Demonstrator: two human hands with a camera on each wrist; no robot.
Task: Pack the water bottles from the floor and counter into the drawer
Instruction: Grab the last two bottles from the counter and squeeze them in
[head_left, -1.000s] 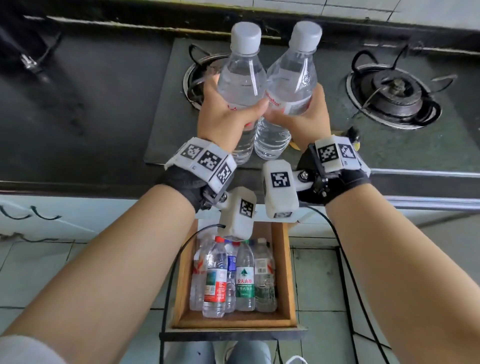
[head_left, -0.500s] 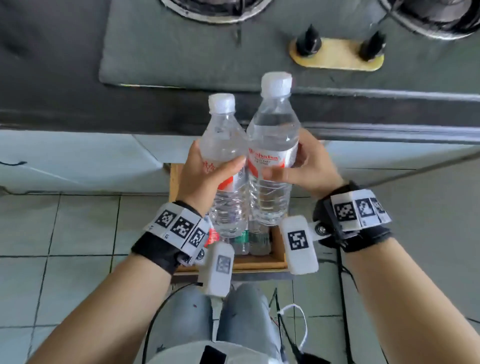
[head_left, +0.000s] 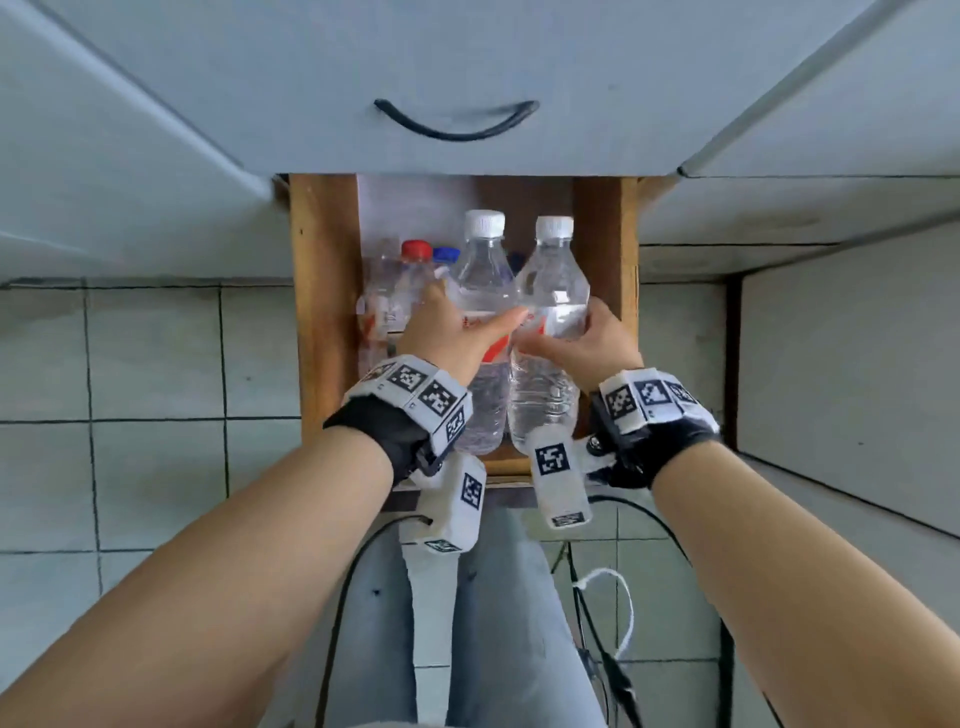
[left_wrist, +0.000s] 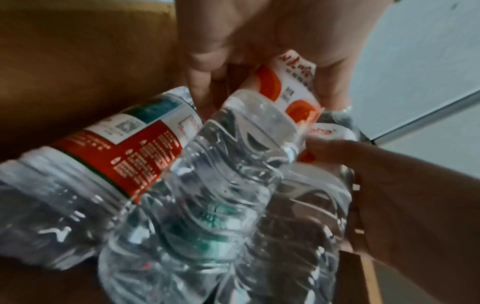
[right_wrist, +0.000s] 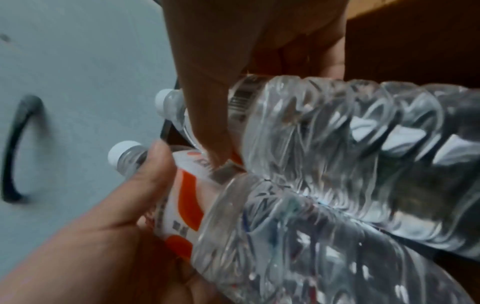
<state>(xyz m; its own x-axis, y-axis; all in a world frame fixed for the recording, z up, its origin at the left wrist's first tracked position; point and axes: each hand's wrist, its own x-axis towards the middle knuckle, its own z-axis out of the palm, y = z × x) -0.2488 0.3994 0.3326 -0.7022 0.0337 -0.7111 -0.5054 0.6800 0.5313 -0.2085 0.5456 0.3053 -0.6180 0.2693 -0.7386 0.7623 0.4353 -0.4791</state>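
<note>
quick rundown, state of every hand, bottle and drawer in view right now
left hand: grips the left held bottle
right hand: grips the right held bottle
left held bottle: capped, in the air over the wooden drawer
right held bottle: capped, in the air beside the other
wooden drawer: pulled open, holds bottles
red-capped bottle: capped, lies in the drawer
upper drawer: closed
</note>
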